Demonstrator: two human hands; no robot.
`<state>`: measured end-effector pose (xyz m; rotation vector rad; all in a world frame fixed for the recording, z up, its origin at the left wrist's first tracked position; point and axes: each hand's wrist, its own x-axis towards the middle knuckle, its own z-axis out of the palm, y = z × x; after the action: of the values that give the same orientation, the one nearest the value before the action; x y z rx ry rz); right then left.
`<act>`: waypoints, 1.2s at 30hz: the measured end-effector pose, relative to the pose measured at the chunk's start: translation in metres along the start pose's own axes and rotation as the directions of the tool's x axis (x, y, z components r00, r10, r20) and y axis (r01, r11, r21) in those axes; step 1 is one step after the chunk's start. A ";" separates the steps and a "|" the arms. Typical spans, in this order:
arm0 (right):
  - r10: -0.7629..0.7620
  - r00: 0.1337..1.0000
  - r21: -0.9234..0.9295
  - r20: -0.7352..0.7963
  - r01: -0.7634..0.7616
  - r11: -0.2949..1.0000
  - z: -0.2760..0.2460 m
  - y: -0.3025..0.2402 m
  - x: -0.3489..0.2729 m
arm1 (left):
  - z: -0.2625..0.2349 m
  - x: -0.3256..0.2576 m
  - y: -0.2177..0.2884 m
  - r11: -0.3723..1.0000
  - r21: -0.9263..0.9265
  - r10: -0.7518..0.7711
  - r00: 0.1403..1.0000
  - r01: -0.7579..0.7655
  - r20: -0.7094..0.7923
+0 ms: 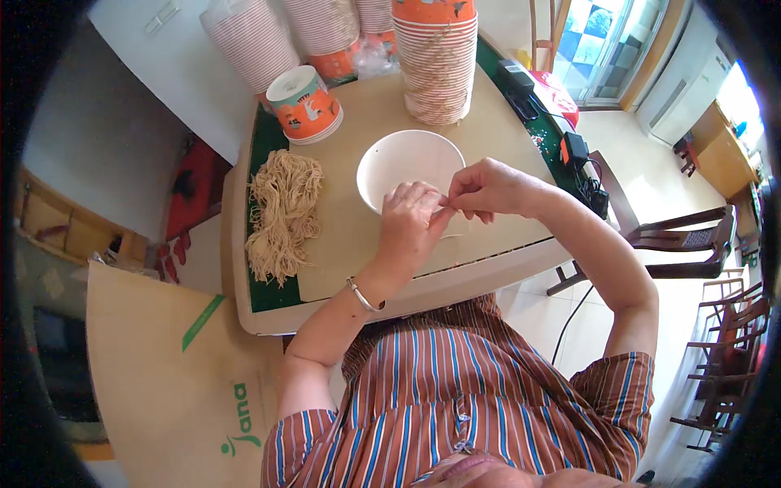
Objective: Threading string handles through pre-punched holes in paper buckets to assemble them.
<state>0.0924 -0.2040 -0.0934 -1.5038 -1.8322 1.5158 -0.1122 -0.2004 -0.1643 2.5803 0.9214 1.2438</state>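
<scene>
A round paper bucket [407,153] stands before me with its white inside facing up. My left hand [409,218] grips its near rim, the fingers over the edge and the thumb outside. At the right part of that rim my right hand [494,189] is closed in a pinch, its fingertips meeting the left thumb and fingers. Whatever it pinches is too small to make out. Just below the hands, a short pale strand [455,237] shows against the board. A loose bundle of beige cords [283,213] lies to the left.
An orange printed paper bucket [304,106] sits upside down at the back left. A tall stack of nested buckets [439,73] rises behind, with more wrapped stacks [252,45] beyond. Black power adapters [574,151] and cables line the table's right edge. A wooden chair [683,240] stands at right.
</scene>
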 end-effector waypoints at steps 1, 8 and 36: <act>-0.003 1.000 -0.018 -0.010 0.003 1.000 0.001 -0.001 0.000 | 0.000 0.001 0.002 1.000 0.007 -0.030 1.000 0.030 0.005; -0.021 0.998 -0.188 -0.061 0.009 0.982 0.005 -0.010 -0.008 | 0.003 0.002 0.005 0.995 0.019 -0.102 0.995 0.102 0.011; -0.455 0.772 -0.391 -0.444 0.290 0.873 0.038 0.029 -0.018 | -0.015 0.013 0.013 0.892 -0.329 -0.274 0.949 0.311 0.154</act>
<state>0.0844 -0.2422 -0.1269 -1.3719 -1.9116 0.5690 -0.1114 -0.2055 -0.1413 2.1151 0.9286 1.0659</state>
